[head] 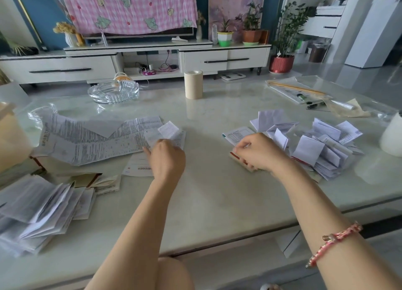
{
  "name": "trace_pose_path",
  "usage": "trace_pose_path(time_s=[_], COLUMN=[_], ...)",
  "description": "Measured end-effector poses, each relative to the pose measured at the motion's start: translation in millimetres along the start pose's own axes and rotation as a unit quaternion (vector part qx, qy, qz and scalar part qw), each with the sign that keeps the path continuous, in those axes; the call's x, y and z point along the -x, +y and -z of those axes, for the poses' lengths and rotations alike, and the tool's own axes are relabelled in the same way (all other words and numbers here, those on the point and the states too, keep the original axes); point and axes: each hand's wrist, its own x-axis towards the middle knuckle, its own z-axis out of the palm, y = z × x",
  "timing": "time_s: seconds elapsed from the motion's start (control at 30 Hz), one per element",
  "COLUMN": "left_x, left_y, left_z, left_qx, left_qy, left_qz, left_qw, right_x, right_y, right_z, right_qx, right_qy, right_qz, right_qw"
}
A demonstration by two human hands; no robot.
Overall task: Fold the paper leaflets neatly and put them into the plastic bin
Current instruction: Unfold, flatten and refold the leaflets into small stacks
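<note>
done: many folded leaflets (322, 144) are piled at right, under a clear bin wall, it seems | left: unfolded sheet (91, 137) and stack (37, 211) | left hand (167, 157) is pinched on the sheet's folded end | right hand (258, 152) is closed on a small leaflet (239, 161)

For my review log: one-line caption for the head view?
Left hand presses a long unfolded leaflet on the table; right hand rests by a pile of folded leaflets.
</note>
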Motion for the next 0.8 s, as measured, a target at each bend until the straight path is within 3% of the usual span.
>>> trace_pose_path(time_s=[0.07,0.1,0.2,0.27,0.33,0.4,0.43,0.5,0.57,0.63,0.8], left_x=[8.6,16.5,39.3,48.0,53.4,55.1,54.5,52.9,51.8,51.1,53.4], left_y=[14.8,24.5,54.0,66.6,72.0,73.0,71.6,71.3,71.0,70.1,75.0], left_z=[18.4,29.0,49.3,50.1,48.9,48.0,47.7,47.2,47.6,48.7,47.9], left_qx=[0.171,0.280,0.545,0.598,0.613,0.615,0.605,0.570,0.555,0.572,0.640], left_qy=[0.043,0.040,-0.062,-0.131,-0.171,-0.185,-0.175,-0.136,-0.113,-0.126,-0.209], left_qz=[0.031,0.057,0.186,0.212,0.201,0.185,0.175,0.149,0.124,0.110,0.111], left_qw=[0.984,0.958,0.815,0.762,0.745,0.744,0.757,0.797,0.814,0.803,0.731], right_x=[1.4,3.2,10.2,16.2,22.1,25.5,24.5,19.4,15.1,14.8,19.6], right_y=[-5.4,-9.5,-20.7,-26.7,-29.8,-31.4,-31.1,-26.7,-21.7,-19.3,-13.3], right_z=[-1.9,-2.8,-5.6,-5.7,-3.0,0.9,1.3,4.1,8.7,14.2,15.8], right_qx=[-0.096,-0.148,-0.340,-0.448,-0.502,-0.522,-0.506,-0.413,-0.333,-0.344,-0.451], right_qy=[-0.024,-0.030,-0.088,-0.163,-0.226,-0.255,-0.252,-0.201,-0.131,-0.114,-0.190], right_qz=[0.001,0.002,-0.029,-0.050,-0.046,-0.045,-0.052,-0.060,-0.075,-0.078,-0.054], right_qw=[0.995,0.988,0.936,0.878,0.834,0.813,0.823,0.886,0.931,0.929,0.870])
